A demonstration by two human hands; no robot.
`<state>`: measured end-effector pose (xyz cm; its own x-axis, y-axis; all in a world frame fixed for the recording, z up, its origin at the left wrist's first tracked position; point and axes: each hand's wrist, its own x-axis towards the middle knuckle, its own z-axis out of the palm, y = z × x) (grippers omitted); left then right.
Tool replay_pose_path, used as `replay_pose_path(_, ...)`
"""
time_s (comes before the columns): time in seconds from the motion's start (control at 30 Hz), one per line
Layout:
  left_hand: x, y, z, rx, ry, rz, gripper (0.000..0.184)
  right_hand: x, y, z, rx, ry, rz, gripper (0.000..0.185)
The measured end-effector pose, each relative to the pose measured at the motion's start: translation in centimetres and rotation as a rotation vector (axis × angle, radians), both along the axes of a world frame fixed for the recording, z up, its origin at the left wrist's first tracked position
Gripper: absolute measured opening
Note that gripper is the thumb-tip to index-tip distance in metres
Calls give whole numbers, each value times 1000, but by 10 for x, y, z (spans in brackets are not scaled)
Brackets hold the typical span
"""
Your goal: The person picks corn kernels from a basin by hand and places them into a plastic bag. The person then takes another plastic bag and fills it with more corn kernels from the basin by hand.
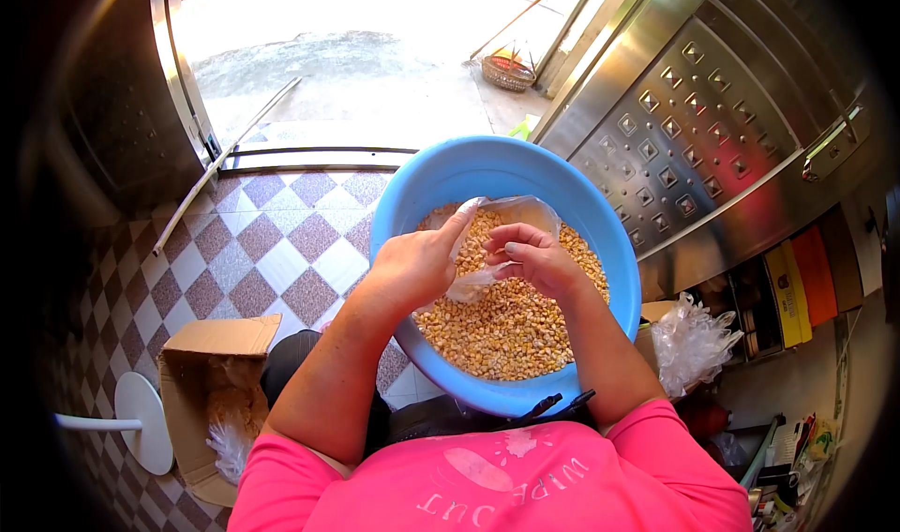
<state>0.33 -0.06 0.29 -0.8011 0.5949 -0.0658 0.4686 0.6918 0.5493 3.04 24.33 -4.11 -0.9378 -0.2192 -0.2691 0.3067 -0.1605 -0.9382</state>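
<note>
A big blue basin rests at the person's lap, holding a layer of yellow corn kernels. Over the kernels lies a clear plastic bag, its mouth spread between the hands. My left hand grips the bag's left edge, with the index finger stretched along the plastic. On the right, my right hand has curled, parted fingers over the kernels beside the bag; whether it touches the plastic cannot be made out.
An open cardboard box with plastic bags stands at lower left, beside a white round base. Crumpled clear bags lie right of the basin. A long pole leans by the doorway; a metal door stands right.
</note>
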Motion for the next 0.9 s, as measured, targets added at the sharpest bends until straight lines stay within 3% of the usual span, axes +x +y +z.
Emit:
replay_pose_path(0.07,-1,0,-3,4,8,-3,73,1,5,2,25,-47,85,31)
replay_pose_path(0.13,-1,0,-5,8,17,-6,73,5,2,9,239,-112,368,25)
replay_pose_path(0.17,-1,0,-6,6,21,-7,73,7,-5,7,419,-144,451,26)
replay_pose_path(0.2,-1,0,-6,3,25,-8,73,9,-10,2,419,-144,451,26)
replay_pose_path(0.27,-1,1,-7,7,26,-4,73,12,-18,-12,1002,-225,655,29)
replay_pose_path(0.3,-1,1,-7,12,26,-1,72,12,-23,-16,1001,-226,654,29)
replay_pose_path(0.37,0,1,-5,5,20,0,72,12,-31,-20,1328,-282,929,35)
replay_pose_path(0.53,-1,-1,-6,17,17,-2,70,26,-61,-37,1199,-432,1019,41)
replay_pose_path(0.6,0,-1,-4,4,20,1,69,28,-66,-40,1107,-402,1046,51)
replay_pose_path(0.9,-1,1,-8,1,16,18,71,21,-64,-23,951,-332,1053,31)
